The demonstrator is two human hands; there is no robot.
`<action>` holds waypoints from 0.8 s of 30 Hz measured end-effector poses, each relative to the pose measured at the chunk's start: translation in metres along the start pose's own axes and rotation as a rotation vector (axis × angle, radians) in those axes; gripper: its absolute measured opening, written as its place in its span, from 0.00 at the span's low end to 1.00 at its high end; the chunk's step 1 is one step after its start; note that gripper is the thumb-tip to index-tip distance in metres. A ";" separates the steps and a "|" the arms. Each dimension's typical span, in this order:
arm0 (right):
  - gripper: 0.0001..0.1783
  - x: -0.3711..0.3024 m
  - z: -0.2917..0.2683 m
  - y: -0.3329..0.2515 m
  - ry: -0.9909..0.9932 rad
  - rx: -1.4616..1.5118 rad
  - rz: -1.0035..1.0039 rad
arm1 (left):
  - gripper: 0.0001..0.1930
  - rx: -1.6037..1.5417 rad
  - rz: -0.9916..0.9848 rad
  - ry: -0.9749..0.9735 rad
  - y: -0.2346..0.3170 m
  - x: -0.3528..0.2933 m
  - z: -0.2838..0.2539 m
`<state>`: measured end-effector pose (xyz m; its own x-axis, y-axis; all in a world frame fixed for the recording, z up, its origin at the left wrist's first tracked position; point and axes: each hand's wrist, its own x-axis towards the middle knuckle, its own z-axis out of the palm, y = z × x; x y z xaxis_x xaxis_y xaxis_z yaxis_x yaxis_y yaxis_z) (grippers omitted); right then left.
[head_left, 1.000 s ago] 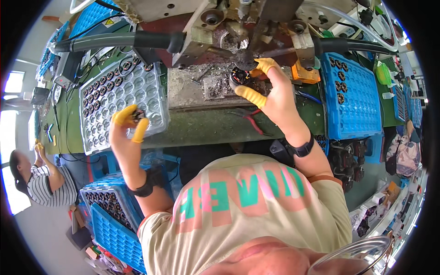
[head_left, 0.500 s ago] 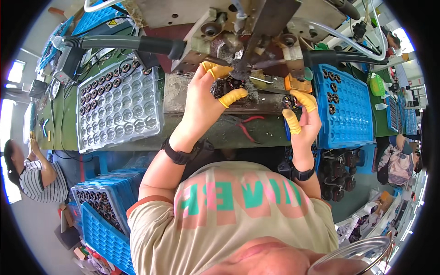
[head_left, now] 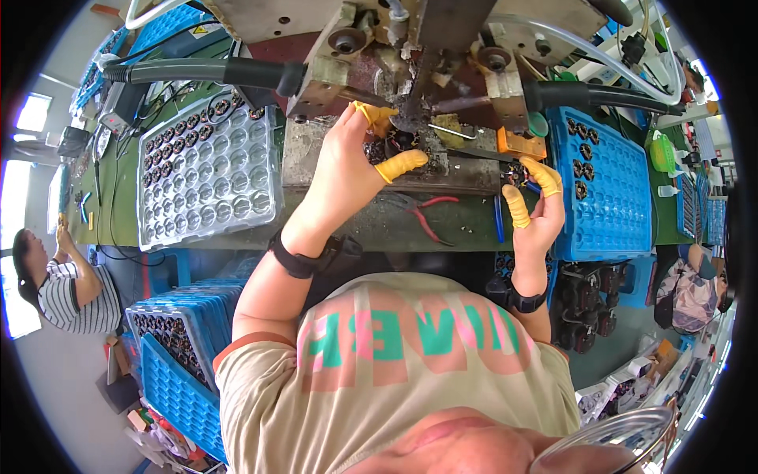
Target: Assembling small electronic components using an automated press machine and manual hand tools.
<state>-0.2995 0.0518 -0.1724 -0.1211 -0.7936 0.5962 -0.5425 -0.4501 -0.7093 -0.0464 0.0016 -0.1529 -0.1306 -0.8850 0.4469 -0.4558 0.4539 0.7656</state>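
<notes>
since a second ago in the head view, the left hand [head_left: 347,154] has crossed from the clear tray [head_left: 212,207] at ten o'clock to near twelve, thumb and finger spread around a dark round part [head_left: 403,141]; contact, i cannot tell. the right hand [head_left: 543,225] has swung to three o'clock, pinching another dark part [head_left: 516,174] beside the blue tray [head_left: 612,213].

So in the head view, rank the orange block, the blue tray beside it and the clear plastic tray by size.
Clear plastic tray and blue tray: too alike to rank, given fisheye bending.
Orange block: clearly smallest.
</notes>
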 end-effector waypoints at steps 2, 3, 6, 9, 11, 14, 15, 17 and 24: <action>0.23 0.000 -0.003 0.002 0.006 -0.014 0.007 | 0.25 -0.058 -0.035 -0.029 -0.005 0.001 -0.002; 0.23 -0.001 -0.005 0.003 0.017 -0.029 0.013 | 0.22 -0.116 -0.065 -0.059 -0.006 0.000 -0.004; 0.21 0.007 -0.007 0.008 0.053 -0.173 -0.036 | 0.24 -0.017 0.018 0.004 -0.001 -0.003 -0.004; 0.20 0.023 0.001 0.014 0.057 -0.303 -0.098 | 0.27 0.091 0.114 0.086 -0.002 -0.009 -0.004; 0.20 0.029 0.006 0.020 0.054 -0.351 -0.133 | 0.30 0.040 0.165 0.016 -0.006 -0.008 -0.007; 0.21 0.034 0.003 0.038 0.032 -0.439 -0.145 | 0.31 -0.072 0.139 0.026 -0.009 -0.014 -0.026; 0.21 0.033 0.002 0.043 0.035 -0.475 -0.128 | 0.30 -0.048 0.122 0.040 -0.009 -0.016 -0.035; 0.21 0.030 0.003 0.036 0.031 -0.468 -0.086 | 0.22 0.125 0.033 0.084 -0.013 -0.023 -0.069; 0.22 0.024 0.008 0.040 -0.003 -0.466 -0.095 | 0.11 1.034 -0.659 0.310 -0.115 -0.076 -0.233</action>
<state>-0.3175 0.0117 -0.1891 -0.0511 -0.7595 0.6485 -0.8663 -0.2893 -0.4072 0.2207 0.0412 -0.1674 0.5301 -0.7869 0.3158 -0.8475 -0.4791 0.2285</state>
